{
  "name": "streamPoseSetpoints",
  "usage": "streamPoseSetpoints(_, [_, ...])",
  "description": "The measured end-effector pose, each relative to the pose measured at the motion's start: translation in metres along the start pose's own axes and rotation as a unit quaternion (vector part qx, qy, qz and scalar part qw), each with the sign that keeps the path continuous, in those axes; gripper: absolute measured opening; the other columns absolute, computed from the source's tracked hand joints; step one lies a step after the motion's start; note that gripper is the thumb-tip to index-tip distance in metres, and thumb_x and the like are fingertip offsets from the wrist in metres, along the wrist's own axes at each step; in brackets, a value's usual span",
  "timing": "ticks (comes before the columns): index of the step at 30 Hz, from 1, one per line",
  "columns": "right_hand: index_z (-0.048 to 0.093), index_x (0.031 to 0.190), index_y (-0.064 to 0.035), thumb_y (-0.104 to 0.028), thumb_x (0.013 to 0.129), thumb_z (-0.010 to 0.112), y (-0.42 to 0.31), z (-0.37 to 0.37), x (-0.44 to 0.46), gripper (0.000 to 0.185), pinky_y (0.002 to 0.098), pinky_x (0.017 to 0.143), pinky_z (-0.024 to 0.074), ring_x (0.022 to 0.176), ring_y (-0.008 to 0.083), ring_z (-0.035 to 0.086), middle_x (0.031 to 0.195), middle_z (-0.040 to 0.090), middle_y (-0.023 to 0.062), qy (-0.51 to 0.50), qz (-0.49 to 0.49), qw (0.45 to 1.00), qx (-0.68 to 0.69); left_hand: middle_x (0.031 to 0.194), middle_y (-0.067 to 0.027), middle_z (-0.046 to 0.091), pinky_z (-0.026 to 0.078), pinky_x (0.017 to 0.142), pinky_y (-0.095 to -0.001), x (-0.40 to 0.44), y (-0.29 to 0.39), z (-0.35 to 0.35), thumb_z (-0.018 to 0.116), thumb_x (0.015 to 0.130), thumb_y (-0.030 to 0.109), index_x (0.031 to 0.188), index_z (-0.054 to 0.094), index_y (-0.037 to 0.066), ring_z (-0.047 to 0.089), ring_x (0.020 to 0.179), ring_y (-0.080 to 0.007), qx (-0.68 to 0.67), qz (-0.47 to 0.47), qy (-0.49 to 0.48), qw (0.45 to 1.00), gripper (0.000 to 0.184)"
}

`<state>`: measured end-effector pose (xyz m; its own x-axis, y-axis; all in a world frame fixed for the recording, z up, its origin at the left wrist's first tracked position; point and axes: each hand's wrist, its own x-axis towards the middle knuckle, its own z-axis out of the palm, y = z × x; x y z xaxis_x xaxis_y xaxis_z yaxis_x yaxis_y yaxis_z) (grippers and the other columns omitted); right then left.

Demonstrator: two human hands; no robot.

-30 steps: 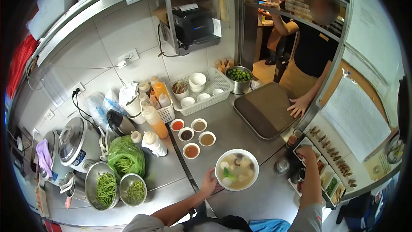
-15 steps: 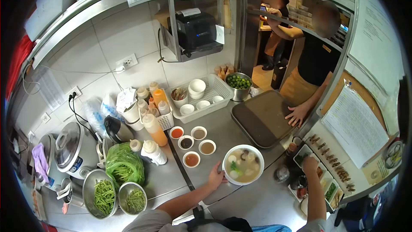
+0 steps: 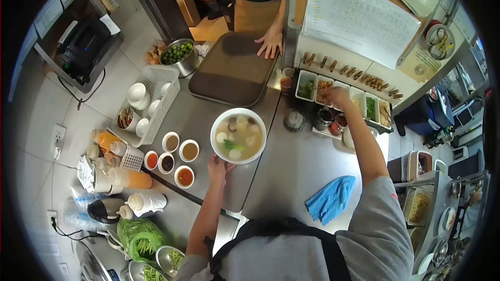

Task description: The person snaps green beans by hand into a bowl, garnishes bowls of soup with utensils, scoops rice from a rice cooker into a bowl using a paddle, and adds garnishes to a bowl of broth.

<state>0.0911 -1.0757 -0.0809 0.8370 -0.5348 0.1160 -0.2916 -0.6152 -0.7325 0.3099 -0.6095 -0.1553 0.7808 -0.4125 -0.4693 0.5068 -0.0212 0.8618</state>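
Observation:
A white bowl of soup with pale pieces and green leaves stands on the steel counter. My left hand grips its near left side at the rim. Over at the row of white tubs, my right hand reaches down into the tub of orange-brown topping, fingers drawn together; whatever is between them is hidden. Neighbouring tubs hold green herbs and chopped green onion. Dark-filled glass jars sit just below my right hand. Several small sauce cups stand left of the bowl.
Another person's hand rests on a brown tray beyond the bowl. A blue cloth lies near me at right. Squeeze bottles, a white basket and a pot of green citrus line the left side.
My view has swung to the right, bringing the blue cloth and right-hand shelves into sight. My left hand stays at the bowl, and my right hand stays at the tubs.

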Motion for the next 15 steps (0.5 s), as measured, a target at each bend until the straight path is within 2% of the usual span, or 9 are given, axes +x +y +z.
streamPoseSetpoints(1, [0.071,0.096,-0.0084,-0.015,0.081,0.056,-0.008,0.002,-0.003,0.022,0.0232,0.035,0.0232,0.043,0.0058,0.038,0.060,0.049,-0.0018,0.020,0.031,0.998,0.053,0.104,-0.0184,0.059,0.062,0.067,-0.0359,0.000,0.003,0.002,0.047,0.094,0.004,0.120,0.038,-0.002,0.067,0.077,-0.0236,-0.003,-0.001,0.001,1.000,0.029])
streamPoseSetpoints(4, [0.070,0.100,-0.0071,-0.019,0.087,0.054,-0.067,-0.008,-0.009,0.024,0.0209,0.038,0.0168,0.043,0.0034,0.026,0.058,0.038,-0.0071,0.063,0.272,0.944,0.173,0.100,-0.0172,0.061,0.061,0.067,-0.0365,0.004,0.002,0.002,0.046,0.094,0.004,0.120,0.039,-0.001,0.068,0.077,-0.0233,0.013,0.004,0.003,1.000,0.027])
streamPoseSetpoints(7, [0.067,0.106,-0.0043,-0.017,0.090,0.056,-0.097,-0.009,-0.012,0.024,0.0238,0.042,0.0287,0.050,0.0048,0.038,0.058,0.043,-0.0056,0.016,0.288,0.928,0.234,0.098,-0.0162,0.062,0.061,0.067,-0.0353,0.003,0.008,0.007,0.046,0.094,0.005,0.125,0.038,-0.001,0.068,0.076,-0.0227,0.018,-0.010,0.005,1.000,0.032])
streamPoseSetpoints(8, [0.067,0.108,-0.0068,-0.020,0.090,0.057,-0.102,0.000,-0.014,0.025,0.0231,0.041,0.0242,0.047,0.0029,0.031,0.057,0.036,-0.0073,0.008,0.255,0.927,0.274,0.098,-0.0160,0.062,0.061,0.067,-0.0348,0.002,0.010,0.008,0.047,0.094,0.005,0.126,0.038,-0.001,0.068,0.076,-0.0224,0.020,-0.011,0.002,1.000,0.034])
streamPoseSetpoints(11, [0.068,0.109,-0.0104,-0.024,0.092,0.051,-0.160,0.033,-0.023,0.027,0.0200,0.041,0.0249,0.048,0.0040,0.031,0.060,0.037,-0.0084,-0.013,0.241,0.941,0.238,0.097,-0.0158,0.063,0.061,0.065,-0.0333,0.003,0.014,0.009,0.048,0.094,0.005,0.129,0.036,0.000,0.068,0.076,-0.0220,0.022,-0.017,0.008,1.000,0.038])
streamPoseSetpoints(13, [0.068,0.109,-0.0114,-0.025,0.094,0.052,-0.190,0.071,-0.032,0.026,0.0237,0.047,0.0375,0.051,0.0086,0.043,0.063,0.053,-0.0019,-0.014,0.166,0.977,0.136,0.096,-0.0159,0.063,0.061,0.064,-0.0324,0.004,0.013,0.008,0.049,0.093,0.005,0.131,0.034,0.000,0.068,0.075,-0.0218,0.022,-0.010,0.007,1.000,0.041])
streamPoseSetpoints(15, [0.069,0.104,-0.0083,-0.022,0.092,0.055,-0.178,0.127,-0.035,0.023,0.0314,0.058,0.0490,0.062,0.0188,0.060,0.081,0.068,0.0095,0.061,-0.025,0.998,-0.024,0.095,-0.0159,0.063,0.061,0.063,-0.0317,0.006,0.007,0.007,0.050,0.093,0.004,0.133,0.032,0.001,0.068,0.074,-0.0216,0.022,0.007,0.001,1.000,0.044])
